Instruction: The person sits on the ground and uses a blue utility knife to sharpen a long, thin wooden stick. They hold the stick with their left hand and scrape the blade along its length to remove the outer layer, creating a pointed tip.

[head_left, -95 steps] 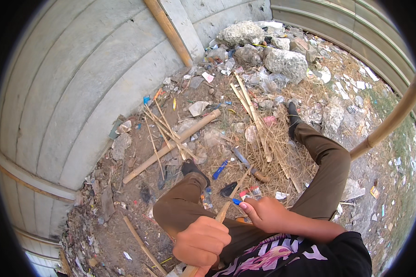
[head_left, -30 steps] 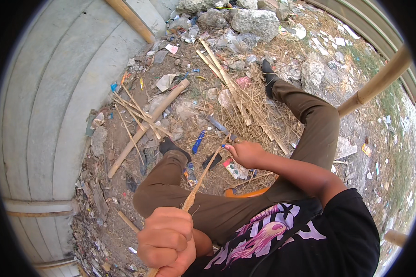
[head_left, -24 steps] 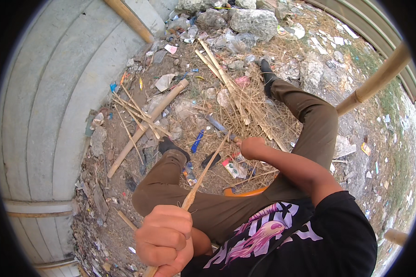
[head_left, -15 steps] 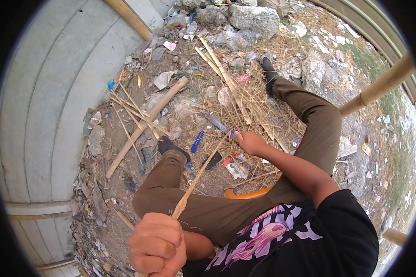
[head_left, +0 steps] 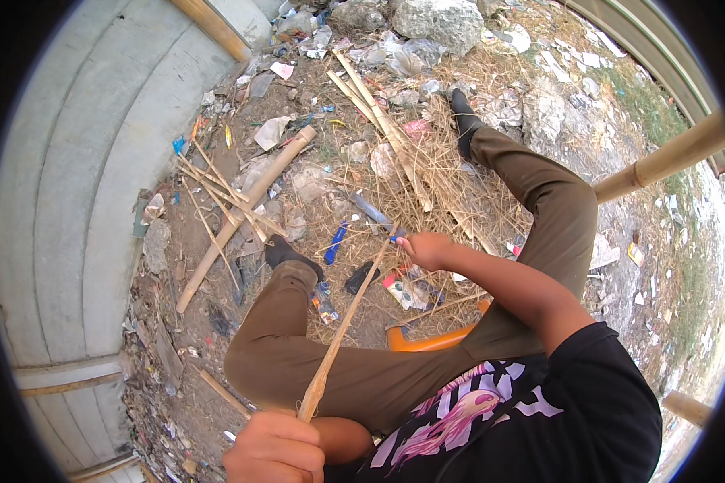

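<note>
My left hand [head_left: 274, 449], at the lower edge, is closed in a fist round a long split bamboo strip [head_left: 342, 330]. Pale loose fibres curl off the strip just beyond the fist, and its thin far end reaches the knife. My right hand [head_left: 427, 249] grips the handle of that knife [head_left: 370, 211], whose grey blade points away and to the left. The strip's far end meets the knife near the handle; the exact contact is too small to make out.
A bamboo pole [head_left: 246, 217] lies left of my feet with thin bamboo strips [head_left: 217, 193] across it. Split bamboo slats [head_left: 387, 133] rest on dry straw ahead. An orange curved piece [head_left: 431, 340] sits between my legs. A grey wall [head_left: 80, 185] stands left; rocks [head_left: 439, 24] lie far off.
My left hand has moved down toward the lower edge, drawing the bamboo strip back. My right hand and the knife have shifted slightly left. The whole view has moved a little.
</note>
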A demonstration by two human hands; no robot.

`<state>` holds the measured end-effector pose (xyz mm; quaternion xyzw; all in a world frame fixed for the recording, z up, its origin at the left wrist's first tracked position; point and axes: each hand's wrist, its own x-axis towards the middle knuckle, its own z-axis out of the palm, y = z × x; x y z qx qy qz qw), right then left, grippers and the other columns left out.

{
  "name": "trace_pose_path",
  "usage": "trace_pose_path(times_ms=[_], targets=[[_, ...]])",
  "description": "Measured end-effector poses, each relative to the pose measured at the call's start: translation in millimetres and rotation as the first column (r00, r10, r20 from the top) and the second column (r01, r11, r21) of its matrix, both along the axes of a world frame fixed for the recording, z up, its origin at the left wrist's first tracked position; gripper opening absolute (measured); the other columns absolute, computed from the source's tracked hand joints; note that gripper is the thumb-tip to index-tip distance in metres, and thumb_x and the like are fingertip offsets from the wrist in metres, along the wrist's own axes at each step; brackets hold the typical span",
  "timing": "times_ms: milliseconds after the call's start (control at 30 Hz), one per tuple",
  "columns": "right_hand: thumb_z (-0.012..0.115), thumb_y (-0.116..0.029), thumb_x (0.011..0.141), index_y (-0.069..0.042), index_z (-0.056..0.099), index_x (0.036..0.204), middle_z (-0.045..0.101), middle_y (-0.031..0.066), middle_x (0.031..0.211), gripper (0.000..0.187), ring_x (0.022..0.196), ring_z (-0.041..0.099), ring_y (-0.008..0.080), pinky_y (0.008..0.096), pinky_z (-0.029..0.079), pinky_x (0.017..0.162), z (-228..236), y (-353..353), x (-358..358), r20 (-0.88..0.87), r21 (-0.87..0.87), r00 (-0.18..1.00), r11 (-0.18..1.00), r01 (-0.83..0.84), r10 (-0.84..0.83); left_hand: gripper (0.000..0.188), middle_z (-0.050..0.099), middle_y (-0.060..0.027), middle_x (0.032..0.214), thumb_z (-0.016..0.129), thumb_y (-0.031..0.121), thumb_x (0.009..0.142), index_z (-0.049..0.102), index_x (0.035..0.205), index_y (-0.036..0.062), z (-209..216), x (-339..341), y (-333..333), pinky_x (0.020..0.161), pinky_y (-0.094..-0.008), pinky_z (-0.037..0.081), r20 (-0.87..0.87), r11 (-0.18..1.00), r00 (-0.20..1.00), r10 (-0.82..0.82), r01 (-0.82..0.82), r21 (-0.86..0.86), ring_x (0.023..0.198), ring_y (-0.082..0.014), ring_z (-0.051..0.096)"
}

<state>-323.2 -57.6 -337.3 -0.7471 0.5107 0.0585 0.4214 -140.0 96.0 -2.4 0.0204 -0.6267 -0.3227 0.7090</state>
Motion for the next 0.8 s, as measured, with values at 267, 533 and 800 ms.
trace_pose_path(times_ms=[267, 533, 800], targets=[[0.02, -0.046, 0.108, -0.001, 0.062, 0.104, 0.068, 0.0208, 0.088, 0.062, 0.086, 0.066, 0.0408, 0.053, 0.05, 0.084, -18, -9, -4, 0.168, 0.027, 0.985, 0.999, -0.032, 0.027, 0.063, 0.025, 0.0092, 0.044, 0.056, 0.057, 0.094, 0.024, 0.052, 0.0223, -19, 8, 17, 0.038, -0.0262, 0.009, -0.245, 0.974, 0.948, 0.201, -0.22, -0.052, 0.036, -0.0039, 0.019], [0.021, -0.047, 0.108, -0.004, 0.064, 0.098, 0.069, 0.0183, 0.086, 0.062, 0.086, 0.067, 0.0375, 0.0512, 0.052, 0.081, 29, -3, 14, 0.129, 0.002, 0.989, 0.998, -0.068, 0.067, 0.064, 0.025, 0.0088, 0.048, 0.038, 0.071, 0.098, 0.035, 0.06, 0.0201, -8, 6, -5, 0.035, -0.0253, 0.012, -0.055, 0.942, 0.94, 0.335, -0.336, 0.003, 0.038, -0.0042, 0.018], [0.021, -0.049, 0.108, -0.004, 0.066, 0.098, 0.07, 0.018, 0.091, 0.064, 0.092, 0.067, 0.0389, 0.0518, 0.052, 0.083, 20, -10, 22, -0.02, 0.013, 0.997, 0.997, -0.076, 0.076, 0.059, 0.028, 0.0087, 0.048, 0.043, 0.068, 0.098, 0.038, 0.063, 0.021, -5, 16, -7, 0.035, -0.0244, 0.015, 0.004, 0.929, 0.931, 0.365, -0.365, 0.063, 0.039, -0.0048, 0.021]])
